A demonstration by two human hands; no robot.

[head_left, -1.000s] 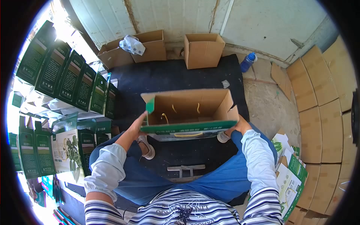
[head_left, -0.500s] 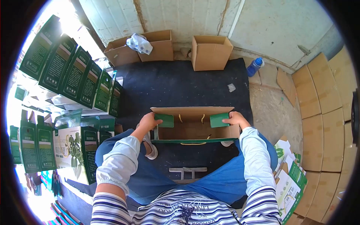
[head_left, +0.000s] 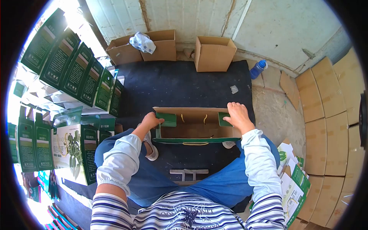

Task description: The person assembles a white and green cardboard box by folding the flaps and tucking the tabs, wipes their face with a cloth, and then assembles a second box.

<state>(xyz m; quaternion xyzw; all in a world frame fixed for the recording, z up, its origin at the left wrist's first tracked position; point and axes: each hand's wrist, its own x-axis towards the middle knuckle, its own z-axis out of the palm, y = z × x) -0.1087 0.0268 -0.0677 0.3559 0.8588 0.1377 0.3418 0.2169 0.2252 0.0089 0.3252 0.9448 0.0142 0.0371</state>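
A green carton (head_left: 195, 140) with a brown inside stands open at the top between my legs. Two yellow cord handles (head_left: 182, 118) show against its far inner wall, and another lies along the near outer side. My left hand (head_left: 151, 121) pinches the left green end flap (head_left: 168, 119) at the carton's left edge. At the far right corner, my right hand (head_left: 238, 116) is closed over the right end flap (head_left: 223, 119), thumb on the inside; part of that flap is hidden by the hand.
Green printed cartons (head_left: 67, 61) stand stacked on my left. A brown box (head_left: 214, 55) and a blue bottle (head_left: 258, 69) are at the back. Brown boxes (head_left: 316, 147) line the right wall; flattened cartons (head_left: 293, 191) lie below them. A small stool (head_left: 189, 171) sits before me.
My right hand has shifted slightly inward and up at the right end, now covering more of the flap. My left hand stays at the left edge. The view has moved slightly.
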